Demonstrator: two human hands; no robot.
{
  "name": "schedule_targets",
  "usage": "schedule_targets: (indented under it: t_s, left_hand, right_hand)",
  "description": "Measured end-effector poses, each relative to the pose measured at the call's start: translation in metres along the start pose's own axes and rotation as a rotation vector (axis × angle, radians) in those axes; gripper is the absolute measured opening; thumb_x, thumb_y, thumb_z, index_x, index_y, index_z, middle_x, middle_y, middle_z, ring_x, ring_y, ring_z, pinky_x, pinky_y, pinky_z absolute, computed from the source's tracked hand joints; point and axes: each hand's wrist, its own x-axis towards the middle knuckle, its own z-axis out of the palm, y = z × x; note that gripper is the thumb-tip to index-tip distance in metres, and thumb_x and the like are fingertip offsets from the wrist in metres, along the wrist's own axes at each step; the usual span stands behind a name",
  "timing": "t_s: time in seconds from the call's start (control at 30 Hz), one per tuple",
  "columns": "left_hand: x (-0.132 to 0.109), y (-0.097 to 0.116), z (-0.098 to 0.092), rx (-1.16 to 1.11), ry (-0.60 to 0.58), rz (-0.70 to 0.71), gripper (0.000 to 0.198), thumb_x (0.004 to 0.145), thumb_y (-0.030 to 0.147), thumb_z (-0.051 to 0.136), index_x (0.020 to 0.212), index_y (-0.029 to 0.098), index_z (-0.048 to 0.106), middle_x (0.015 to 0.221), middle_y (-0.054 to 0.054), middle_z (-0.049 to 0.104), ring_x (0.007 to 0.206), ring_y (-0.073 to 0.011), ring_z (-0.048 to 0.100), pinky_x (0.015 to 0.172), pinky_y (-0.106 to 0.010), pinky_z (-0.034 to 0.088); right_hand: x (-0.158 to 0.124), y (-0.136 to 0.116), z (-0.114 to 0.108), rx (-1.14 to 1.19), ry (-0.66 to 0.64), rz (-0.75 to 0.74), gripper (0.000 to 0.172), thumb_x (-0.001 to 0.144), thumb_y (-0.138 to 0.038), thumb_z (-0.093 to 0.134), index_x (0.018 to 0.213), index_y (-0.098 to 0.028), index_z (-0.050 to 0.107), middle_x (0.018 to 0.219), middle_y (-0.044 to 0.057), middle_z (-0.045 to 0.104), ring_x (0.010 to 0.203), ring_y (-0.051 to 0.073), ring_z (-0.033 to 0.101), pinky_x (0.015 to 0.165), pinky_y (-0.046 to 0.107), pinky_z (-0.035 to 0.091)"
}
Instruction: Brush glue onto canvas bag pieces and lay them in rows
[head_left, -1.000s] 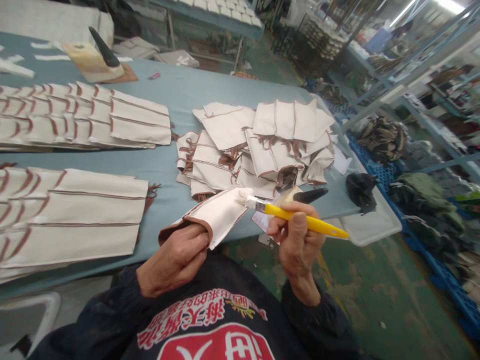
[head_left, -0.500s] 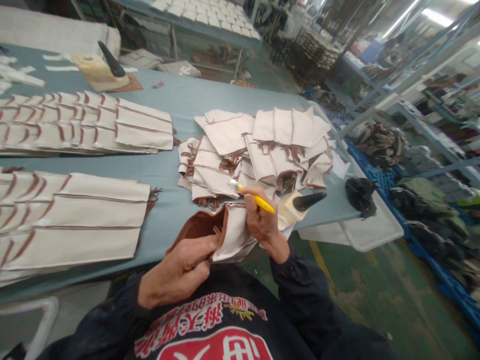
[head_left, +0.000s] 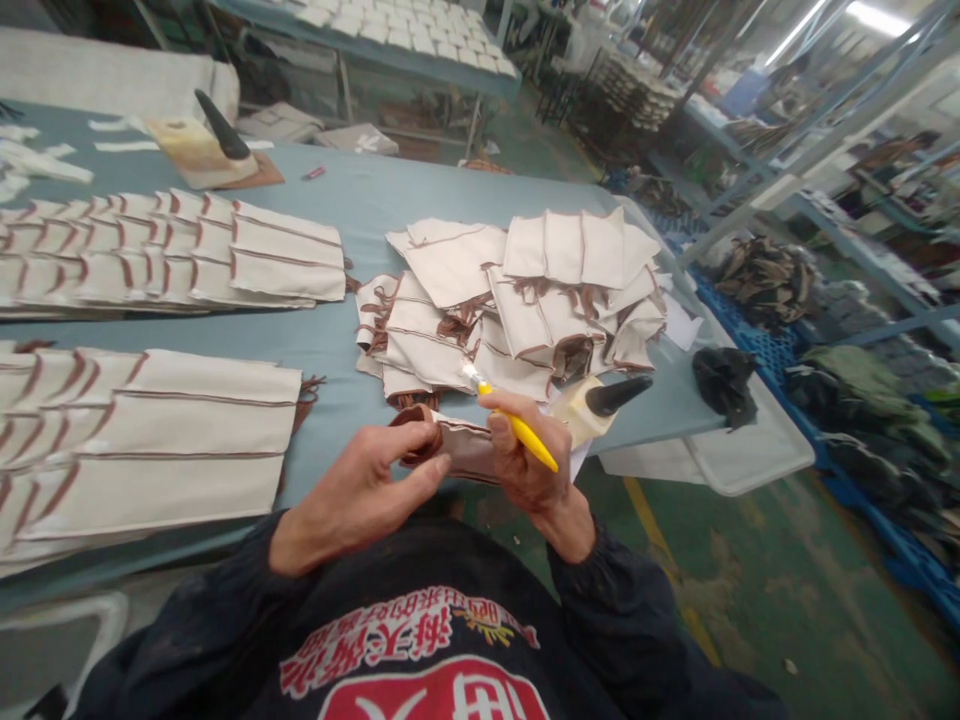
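In front of my chest is a cream sewn piece point(head_left: 471, 447) with brown lining and dark seams, its brown end point(head_left: 416, 440) curled over at the left. My left hand point(head_left: 367, 490) pinches that brown end between fingers and thumb. My right hand point(head_left: 534, 455) is closed round a yellow-handled brush point(head_left: 529, 440), whose bristles carry something white and point up and away. The same right hand also grips the piece's right end, its fingers hiding part of it. Just beyond lies a loose heap of similar cream pieces point(head_left: 450, 262) with brown ties.
Overlapping rows of cream pieces point(head_left: 202, 430) cover the table's left side. A glue-stained container with a black handle point(head_left: 619, 396) sits at my right, near a black bag point(head_left: 724, 385). A second such container point(head_left: 191, 150) stands far left. Blue pallets point(head_left: 780, 350) hold bundles at right.
The cream piece has turned and flattened; its open brown mouth no longer faces up. My left hand has shifted from inside the opening to its brown end. The brush stays in my right hand.
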Motion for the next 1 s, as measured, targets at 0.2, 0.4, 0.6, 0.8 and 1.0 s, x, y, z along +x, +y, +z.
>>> schedule_targets:
  t_s: [0.2, 0.4, 0.6, 0.8, 1.0]
  left_hand:
    - [0.007, -0.006, 0.004, -0.235, -0.089, -0.087, 0.023, 0.098, 0.027, 0.051, 0.08, 0.018, 0.062, 0.077, -0.001, 0.065, 0.07, -0.0164, 0.059, 0.062, -0.026, 0.051]
    - [0.004, 0.0, -0.007, -0.32, -0.171, -0.202, 0.027, 0.099, 0.035, 0.053, 0.086, 0.015, 0.067, 0.08, -0.002, 0.067, 0.071, -0.0166, 0.057, 0.063, -0.025, 0.048]
    - [0.001, 0.012, -0.012, -0.436, -0.272, -0.262, 0.03, 0.097, 0.037, 0.055, 0.096, 0.014, 0.073, 0.093, -0.004, 0.071, 0.082, -0.0188, 0.06, 0.073, -0.026, 0.049]
    - [-0.007, 0.004, -0.011, -0.568, -0.258, -0.349, 0.024, 0.094, 0.034, 0.058, 0.093, 0.015, 0.072, 0.092, -0.003, 0.073, 0.087, -0.021, 0.063, 0.079, -0.028, 0.049]
    - [-0.01, 0.006, -0.008, -0.562, -0.27, -0.307, 0.025, 0.096, 0.033, 0.058, 0.101, 0.015, 0.074, 0.101, -0.005, 0.075, 0.096, -0.0233, 0.066, 0.086, -0.031, 0.051]
  right_hand:
    - [0.003, 0.002, -0.013, 0.151, 0.181, 0.189, 0.024, 0.11, -0.033, 0.049, 0.114, -0.023, 0.07, 0.079, 0.001, 0.077, 0.066, 0.014, 0.072, 0.064, 0.026, 0.058]
    - [0.006, -0.019, -0.046, 0.577, 0.265, 0.331, 0.024, 0.105, -0.035, 0.061, 0.087, -0.022, 0.069, 0.053, -0.009, 0.05, 0.038, 0.007, 0.043, 0.038, 0.018, 0.037]
    - [0.01, -0.026, -0.04, 0.275, 0.068, 0.095, 0.018, 0.105, -0.031, 0.062, 0.091, -0.024, 0.072, 0.069, -0.003, 0.069, 0.051, 0.011, 0.061, 0.051, 0.024, 0.051]
    - [0.01, -0.031, -0.048, 0.238, 0.224, 0.085, 0.023, 0.106, -0.035, 0.059, 0.091, -0.024, 0.071, 0.065, -0.004, 0.066, 0.044, 0.01, 0.054, 0.045, 0.024, 0.046]
    - [0.008, -0.038, -0.052, 0.232, 0.082, 0.11, 0.021, 0.106, -0.035, 0.06, 0.091, -0.026, 0.072, 0.072, -0.003, 0.072, 0.05, 0.011, 0.06, 0.048, 0.024, 0.05]
